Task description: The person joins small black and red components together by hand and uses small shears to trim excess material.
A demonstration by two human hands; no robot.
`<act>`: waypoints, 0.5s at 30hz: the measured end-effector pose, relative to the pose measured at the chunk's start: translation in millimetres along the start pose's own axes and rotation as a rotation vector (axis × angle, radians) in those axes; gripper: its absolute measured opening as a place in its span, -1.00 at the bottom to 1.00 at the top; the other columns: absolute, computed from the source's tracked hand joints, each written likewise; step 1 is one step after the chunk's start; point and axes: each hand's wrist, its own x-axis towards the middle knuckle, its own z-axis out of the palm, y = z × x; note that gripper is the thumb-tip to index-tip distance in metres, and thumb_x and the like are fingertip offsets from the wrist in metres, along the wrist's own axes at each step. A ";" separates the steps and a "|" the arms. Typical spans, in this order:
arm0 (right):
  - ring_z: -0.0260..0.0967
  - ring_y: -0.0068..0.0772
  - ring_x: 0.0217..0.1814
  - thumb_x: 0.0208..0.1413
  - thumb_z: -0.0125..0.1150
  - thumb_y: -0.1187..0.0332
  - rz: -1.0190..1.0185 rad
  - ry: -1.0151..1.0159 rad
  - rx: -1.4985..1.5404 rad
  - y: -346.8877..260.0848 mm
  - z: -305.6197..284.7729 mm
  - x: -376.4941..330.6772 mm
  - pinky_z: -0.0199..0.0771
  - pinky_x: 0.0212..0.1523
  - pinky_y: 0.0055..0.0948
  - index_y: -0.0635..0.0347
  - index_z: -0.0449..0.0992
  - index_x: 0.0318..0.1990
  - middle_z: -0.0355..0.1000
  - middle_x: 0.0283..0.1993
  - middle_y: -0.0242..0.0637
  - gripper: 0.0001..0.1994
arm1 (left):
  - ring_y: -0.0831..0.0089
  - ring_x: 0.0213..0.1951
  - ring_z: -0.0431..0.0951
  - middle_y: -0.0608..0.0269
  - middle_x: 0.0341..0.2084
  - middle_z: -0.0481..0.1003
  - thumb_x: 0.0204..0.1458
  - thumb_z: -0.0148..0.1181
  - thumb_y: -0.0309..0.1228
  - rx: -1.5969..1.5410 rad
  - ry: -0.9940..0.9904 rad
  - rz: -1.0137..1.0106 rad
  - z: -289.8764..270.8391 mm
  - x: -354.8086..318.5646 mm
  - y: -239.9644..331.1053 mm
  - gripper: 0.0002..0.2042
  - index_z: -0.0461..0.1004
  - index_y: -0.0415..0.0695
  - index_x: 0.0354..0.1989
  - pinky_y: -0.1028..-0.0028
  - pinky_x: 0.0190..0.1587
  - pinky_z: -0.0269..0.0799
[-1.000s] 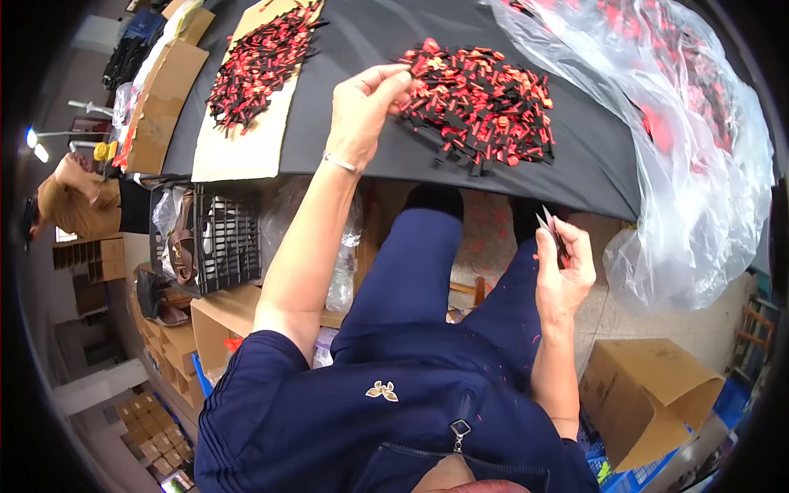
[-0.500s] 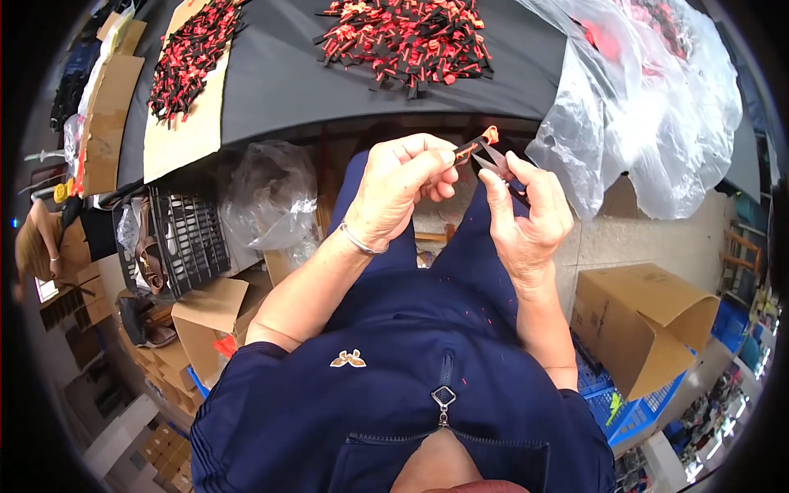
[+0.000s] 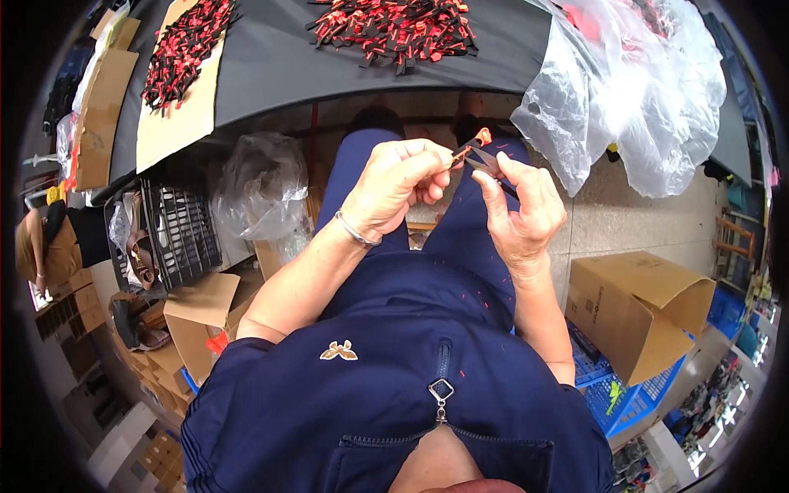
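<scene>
My left hand (image 3: 393, 187) pinches a small black fabric strip (image 3: 468, 149) between thumb and fingertips. The strip's free end is orange-red and points up to the right. Dark metal thread snips (image 3: 485, 163) sit in my right hand (image 3: 526, 209), gripped between thumb and fingers. Their blade tips lie against or right beside the strip, just beyond my left fingertips; whether they touch it I cannot tell. Both hands are above my lap, in front of the table edge.
A black-covered table (image 3: 279, 66) bears a heap of red and black strips (image 3: 403, 33) and another pile (image 3: 185, 57) on cardboard (image 3: 177, 135). Clear plastic bags (image 3: 633, 107) hang over its right side. A carton (image 3: 629, 304) rests on a blue crate (image 3: 633, 407). Another person (image 3: 49, 246) is far left.
The snips' blades, spread apart earlier, are now closer together at the strip. The view has shifted slightly, and both hands keep their holds.
</scene>
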 end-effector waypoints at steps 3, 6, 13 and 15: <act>0.37 -0.36 -0.53 -0.23 0.43 0.33 -0.033 -0.008 -0.065 -5.3 -3.8 -0.7 0.33 -0.53 -0.49 0.21 0.51 -0.29 0.47 -0.45 -0.31 -0.69 | 0.63 -0.60 0.33 0.36 -0.63 0.39 0.01 0.09 -0.40 -0.009 -0.017 -0.026 -0.9 -1.4 -0.1 -0.86 0.45 -0.23 -0.40 0.65 -0.53 0.24; 0.39 -0.35 -0.51 -0.22 0.42 0.33 -0.042 -0.006 -0.125 -8.5 -4.1 -1.9 0.34 -0.53 -0.48 0.20 0.51 -0.29 0.47 -0.45 -0.31 -0.69 | 0.64 -0.60 0.32 0.37 -0.64 0.38 0.02 0.08 -0.40 -0.033 -0.049 -0.030 -1.1 -1.7 -0.5 -0.86 0.45 -0.24 -0.40 0.65 -0.53 0.24; 0.40 -0.39 -0.48 -0.20 0.40 0.40 0.089 -0.106 0.053 -9.7 -1.6 -10.3 0.35 -0.50 -0.50 0.23 0.50 -0.31 0.46 -0.46 -0.29 -0.74 | 0.64 -0.60 0.32 0.37 -0.62 0.40 0.03 0.07 -0.41 -0.169 -0.097 -0.131 -7.8 1.8 -12.7 -0.86 0.46 -0.25 -0.39 0.65 -0.52 0.23; 0.40 -0.45 -0.47 -0.17 0.39 0.43 0.268 -0.121 0.236 -7.3 1.8 -15.6 0.35 -0.49 -0.52 0.25 0.49 -0.31 0.46 -0.45 -0.29 -0.76 | 0.64 -0.60 0.32 0.38 -0.62 0.41 0.03 0.07 -0.41 -0.187 -0.092 -0.151 -7.8 2.1 -15.0 -0.86 0.46 -0.24 -0.40 0.65 -0.52 0.23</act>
